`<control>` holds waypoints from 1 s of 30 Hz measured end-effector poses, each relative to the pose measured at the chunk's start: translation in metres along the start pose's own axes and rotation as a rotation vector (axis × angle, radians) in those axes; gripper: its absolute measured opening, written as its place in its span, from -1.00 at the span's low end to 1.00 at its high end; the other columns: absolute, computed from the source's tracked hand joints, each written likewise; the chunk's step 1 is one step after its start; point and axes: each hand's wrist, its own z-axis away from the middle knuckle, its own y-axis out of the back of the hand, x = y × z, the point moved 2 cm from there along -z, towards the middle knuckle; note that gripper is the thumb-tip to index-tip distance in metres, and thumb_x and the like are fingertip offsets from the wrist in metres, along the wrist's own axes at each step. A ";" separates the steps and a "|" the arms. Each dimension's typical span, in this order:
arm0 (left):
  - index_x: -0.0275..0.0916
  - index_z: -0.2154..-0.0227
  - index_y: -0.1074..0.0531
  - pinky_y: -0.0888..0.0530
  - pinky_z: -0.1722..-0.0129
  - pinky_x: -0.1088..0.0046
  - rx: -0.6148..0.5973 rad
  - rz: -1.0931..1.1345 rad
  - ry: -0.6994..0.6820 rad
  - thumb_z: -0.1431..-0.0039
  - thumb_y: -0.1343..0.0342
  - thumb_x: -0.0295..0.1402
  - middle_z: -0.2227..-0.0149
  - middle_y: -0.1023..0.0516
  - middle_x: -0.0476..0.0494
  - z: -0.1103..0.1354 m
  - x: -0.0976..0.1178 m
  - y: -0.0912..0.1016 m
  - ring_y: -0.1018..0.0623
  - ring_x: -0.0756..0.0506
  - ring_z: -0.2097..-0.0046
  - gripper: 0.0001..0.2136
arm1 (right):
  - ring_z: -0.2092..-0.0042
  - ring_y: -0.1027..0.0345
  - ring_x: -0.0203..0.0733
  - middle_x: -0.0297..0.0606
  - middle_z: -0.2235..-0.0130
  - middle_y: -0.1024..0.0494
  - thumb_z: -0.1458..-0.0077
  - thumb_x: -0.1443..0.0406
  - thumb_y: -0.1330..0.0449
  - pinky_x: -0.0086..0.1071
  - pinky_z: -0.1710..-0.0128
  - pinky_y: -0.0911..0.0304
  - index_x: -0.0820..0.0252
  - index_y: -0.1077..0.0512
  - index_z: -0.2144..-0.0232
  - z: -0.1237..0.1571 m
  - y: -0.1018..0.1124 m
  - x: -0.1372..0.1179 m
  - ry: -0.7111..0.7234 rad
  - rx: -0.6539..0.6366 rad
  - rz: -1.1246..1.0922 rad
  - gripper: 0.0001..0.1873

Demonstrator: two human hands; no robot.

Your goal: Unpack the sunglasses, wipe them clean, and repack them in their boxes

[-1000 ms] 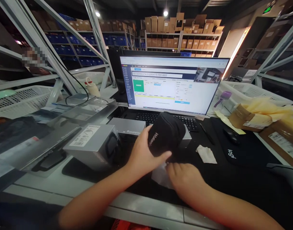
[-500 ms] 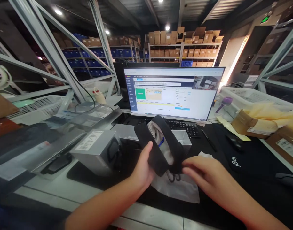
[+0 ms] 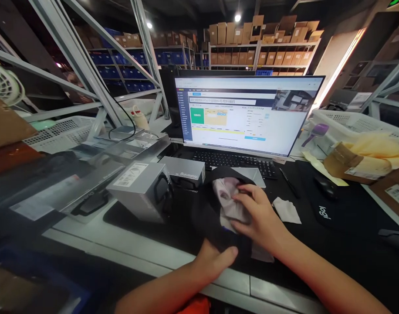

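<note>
My left hand (image 3: 215,259) grips the lower edge of a black open-topped soft case (image 3: 202,207), thumb on the near side. Inside its opening, bunched grey cloth (image 3: 224,196) shows, and the fingers of my right hand (image 3: 261,218) close on it. A bit of blue peeks out at the cloth's lower edge. Part of a grey fabric pouch (image 3: 263,254) lies on the mat beneath, mostly hidden by the case and my hand. To the left stand a grey printed box (image 3: 137,192) and a second grey box (image 3: 183,170). Right of the case rests a small pale cloth (image 3: 287,210).
Behind the case are an open light-grey box (image 3: 256,175), a keyboard (image 3: 232,158) and a monitor (image 3: 245,117). A pen (image 3: 289,182), a mouse (image 3: 325,186) and a cardboard box (image 3: 349,163) lie right. Plastic-wrapped packages (image 3: 91,192) fill the left side.
My right hand has moved from the case's lower right corner into its opening, onto the grey cloth. The case has come lower and tilted, and my left hand has shifted down and right with it.
</note>
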 end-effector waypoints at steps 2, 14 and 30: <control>-0.20 -0.19 -0.35 -0.32 -0.27 -0.05 0.067 0.122 0.024 0.00 -0.31 -0.13 -0.08 -0.55 -0.30 0.001 -0.004 -0.003 -0.45 -0.37 -0.21 -0.34 | -0.18 -0.29 0.10 0.04 -0.13 -0.42 -0.09 0.50 -0.18 0.05 -0.14 -0.31 0.19 -0.43 -0.06 0.003 -0.006 0.001 0.098 0.006 0.043 -0.54; -0.21 -0.14 -0.36 -0.30 -0.28 0.02 0.521 0.597 0.272 0.20 -0.47 -0.21 -0.07 -0.56 -0.29 0.016 -0.026 -0.002 -0.46 -0.34 -0.21 -0.23 | 0.43 -0.55 -0.20 -0.30 0.41 -0.66 0.05 0.08 -0.43 -0.41 0.37 -0.49 0.12 -0.61 0.31 -0.006 0.008 0.017 -0.818 0.067 -1.394 -0.70; -0.16 0.14 -0.45 -0.50 0.01 0.20 0.044 -0.507 -0.076 -0.24 -0.13 -0.32 0.10 -0.49 -0.19 0.034 0.064 0.074 -0.53 -0.16 0.05 -0.84 | 0.32 -0.47 -0.20 -0.27 0.31 -0.62 -0.01 0.14 -0.43 -0.45 0.35 -0.38 0.08 -0.63 0.27 0.000 0.068 0.048 -0.402 0.075 -0.547 -0.77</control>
